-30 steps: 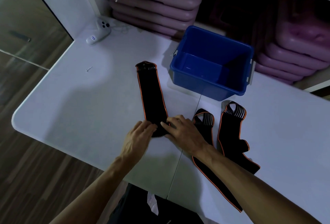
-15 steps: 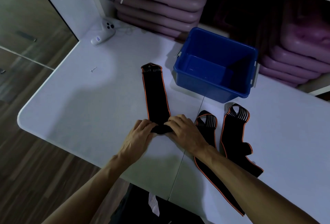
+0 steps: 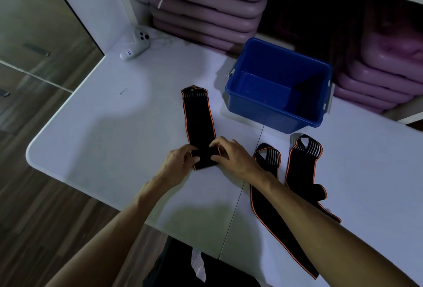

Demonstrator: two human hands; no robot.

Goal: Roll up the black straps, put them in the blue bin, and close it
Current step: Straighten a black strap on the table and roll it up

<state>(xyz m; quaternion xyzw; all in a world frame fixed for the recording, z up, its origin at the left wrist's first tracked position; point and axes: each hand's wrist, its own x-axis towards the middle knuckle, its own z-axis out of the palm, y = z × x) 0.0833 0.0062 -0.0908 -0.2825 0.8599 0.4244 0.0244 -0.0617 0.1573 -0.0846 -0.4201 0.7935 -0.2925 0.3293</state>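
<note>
A black strap with orange edging (image 3: 198, 119) lies flat on the white table (image 3: 114, 140), its far end pointing away from me. Its near end is folded into a small roll pinched between my left hand (image 3: 180, 163) and my right hand (image 3: 231, 157). Two more black straps lie to the right: one (image 3: 267, 186) partly under my right forearm, the other (image 3: 302, 172) beside it. The blue bin (image 3: 274, 117) stands open and empty beyond the straps; no lid is in view.
A white controller (image 3: 135, 45) and a small screw (image 3: 122, 91) lie at the table's far left. Stacked pink cushions (image 3: 206, 5) fill the shelves behind the bin. The table's rounded left corner drops to a wooden floor.
Both hands have turned the strap's near end over into a thicker fold and shifted slightly up the strap. The other straps and the bin have not moved.
</note>
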